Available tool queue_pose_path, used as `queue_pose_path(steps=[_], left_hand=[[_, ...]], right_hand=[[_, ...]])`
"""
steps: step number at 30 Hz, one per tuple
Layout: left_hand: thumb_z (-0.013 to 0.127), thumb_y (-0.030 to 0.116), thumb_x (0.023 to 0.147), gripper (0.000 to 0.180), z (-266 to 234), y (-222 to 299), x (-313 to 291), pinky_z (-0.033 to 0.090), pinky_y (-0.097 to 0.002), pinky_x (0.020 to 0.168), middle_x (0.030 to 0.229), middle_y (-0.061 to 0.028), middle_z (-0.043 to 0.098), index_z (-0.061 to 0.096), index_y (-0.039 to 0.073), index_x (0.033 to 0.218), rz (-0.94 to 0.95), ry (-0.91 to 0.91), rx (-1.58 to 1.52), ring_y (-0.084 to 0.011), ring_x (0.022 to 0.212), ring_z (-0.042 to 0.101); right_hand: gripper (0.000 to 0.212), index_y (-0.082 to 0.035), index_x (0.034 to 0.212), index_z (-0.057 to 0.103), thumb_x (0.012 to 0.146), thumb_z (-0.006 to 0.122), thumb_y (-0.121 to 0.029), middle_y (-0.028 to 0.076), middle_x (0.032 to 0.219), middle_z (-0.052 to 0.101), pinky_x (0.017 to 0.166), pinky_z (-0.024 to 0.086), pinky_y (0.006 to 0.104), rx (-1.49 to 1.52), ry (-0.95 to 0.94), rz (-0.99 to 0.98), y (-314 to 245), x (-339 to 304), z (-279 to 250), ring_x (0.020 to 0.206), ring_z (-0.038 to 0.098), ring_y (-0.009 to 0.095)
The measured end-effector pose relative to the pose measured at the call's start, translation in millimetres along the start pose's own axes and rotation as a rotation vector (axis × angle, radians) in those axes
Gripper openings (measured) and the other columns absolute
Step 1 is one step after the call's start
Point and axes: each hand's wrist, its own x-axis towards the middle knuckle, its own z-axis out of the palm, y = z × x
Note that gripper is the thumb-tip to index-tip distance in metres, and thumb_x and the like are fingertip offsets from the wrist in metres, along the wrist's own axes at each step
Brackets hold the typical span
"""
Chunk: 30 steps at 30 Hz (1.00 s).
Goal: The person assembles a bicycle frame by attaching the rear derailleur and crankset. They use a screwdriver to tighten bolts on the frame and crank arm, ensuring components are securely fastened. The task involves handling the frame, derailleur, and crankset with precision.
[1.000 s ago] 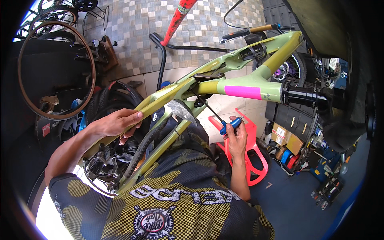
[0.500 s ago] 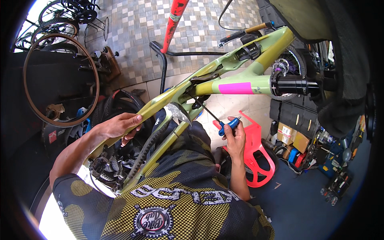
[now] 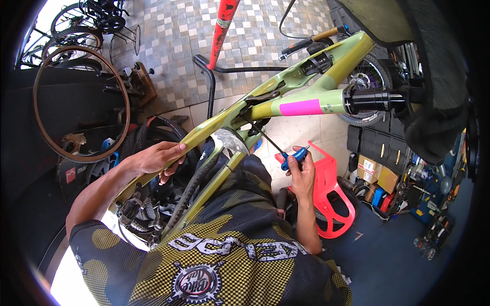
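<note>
A green and olive bicycle frame point(image 3: 258, 110) with a pink patch lies slantwise before me, its rear end toward my lower left. My left hand point(image 3: 159, 158) is wrapped round one of its rear tubes. In my right hand point(image 3: 302, 176) is the blue handle of a hex key point(image 3: 295, 157). The key's black shaft runs up and left to the frame's pivot area, where its tip is hidden. Just below that spot sits a grey curved guard point(image 3: 230, 141). A black shock point(image 3: 377, 100) shows at the frame's right, partly under dark cloth.
A red stand post point(image 3: 223, 25) with black legs rises behind the frame. At right are a red plastic seat point(image 3: 334, 204), cardboard boxes point(image 3: 368, 168) and scattered tools. A brown-rimmed wheel rim point(image 3: 125, 109) stands left, with bicycles point(image 3: 84, 25) beyond it.
The blue handle has turned slightly and my right hand has shifted a little with it. My left hand keeps its grip on the tube. The whole view has moved slightly.
</note>
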Motion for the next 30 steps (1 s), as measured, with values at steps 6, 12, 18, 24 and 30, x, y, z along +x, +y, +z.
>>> queue_pose_path(steps=[6, 12, 18, 24, 30], left_hand=[[0.041, 0.071, 0.105, 0.070, -12, -4, 2, 0.060, -0.0319, 0.059, 0.074, -0.0068, 0.063, 0.059, 0.003, 0.106, -0.048, -0.055, 0.062, -0.0175, 0.068, 0.070], [0.059, 0.052, 0.106, 0.050, -14, 59, 26, 0.061, -0.0414, 0.083, 0.107, -0.0122, 0.066, 0.062, 0.009, 0.131, 0.319, 0.328, 0.841, -0.0270, 0.097, 0.071], [0.075, 0.035, 0.096, 0.043, 13, 122, 102, 0.053, -0.0495, 0.096, 0.128, -0.0155, 0.060, 0.066, 0.019, 0.135, 0.724, 0.397, 1.277, -0.0357, 0.118, 0.064], [0.077, 0.026, 0.090, 0.035, 27, 138, 132, 0.055, -0.0512, 0.090, 0.112, -0.0156, 0.060, 0.070, 0.018, 0.123, 0.601, 0.258, 1.427, -0.0383, 0.109, 0.066], [0.073, 0.015, 0.083, 0.030, 26, 131, 146, 0.056, -0.0509, 0.080, 0.103, -0.0179, 0.058, 0.067, 0.011, 0.112, 0.646, 0.297, 1.510, -0.0402, 0.097, 0.067]], right_hand=[[0.043, 0.000, 0.134, 0.057, 0.103, 0.073, -0.026, 0.004, 0.094, 0.068, 0.063, 0.049, 0.0232, -0.029, 0.019, -0.028, -4, -3, 4, 0.077, 0.064, 0.008], [0.044, 0.001, 0.135, 0.056, 0.103, 0.073, -0.023, 0.005, 0.093, 0.068, 0.060, 0.048, 0.0230, -0.019, 0.014, -0.078, 4, -4, 2, 0.072, 0.062, 0.007], [0.044, -0.003, 0.136, 0.057, 0.100, 0.076, -0.020, 0.006, 0.094, 0.069, 0.057, 0.052, 0.0242, 0.025, -0.001, -0.019, -11, -8, 0, 0.071, 0.066, 0.009], [0.028, -0.006, 0.115, 0.073, 0.092, 0.083, -0.019, 0.014, 0.135, 0.059, 0.092, 0.056, 0.0326, -0.240, -0.010, -0.526, 0, -17, 0, 0.105, 0.070, 0.021], [0.056, -0.001, 0.146, 0.054, 0.095, 0.077, -0.006, 0.022, 0.144, 0.056, 0.097, 0.056, 0.0353, 0.317, 0.077, -0.370, 12, -27, 28, 0.131, 0.062, 0.029]])
